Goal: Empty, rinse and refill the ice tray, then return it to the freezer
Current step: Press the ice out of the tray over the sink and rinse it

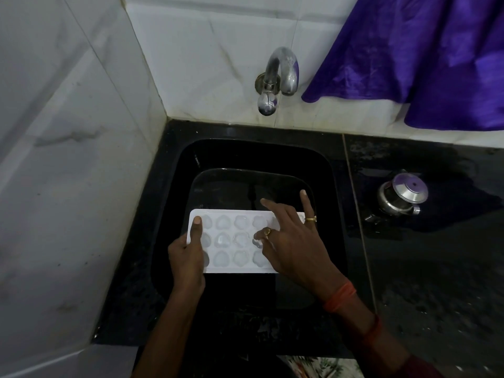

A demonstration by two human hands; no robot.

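Observation:
A white ice tray (231,241) with heart and flower shaped cells is held level over the black sink (256,159). Ice sits in the cells. My left hand (188,257) grips the tray's left end, thumb lying on top. My right hand (289,241) rests on the tray's right part, fingers spread, with a fingertip and thumb pinching a piece of ice (257,242) in the middle row. The right end of the tray is hidden under that hand. A steel tap (278,77) sticks out of the tiled wall above the sink, no water running.
A steel lidded pot (401,195) stands on the wet black counter (436,268) to the right. Purple cloth (422,55) hangs over the back wall at upper right. White tiled walls close the left side and back.

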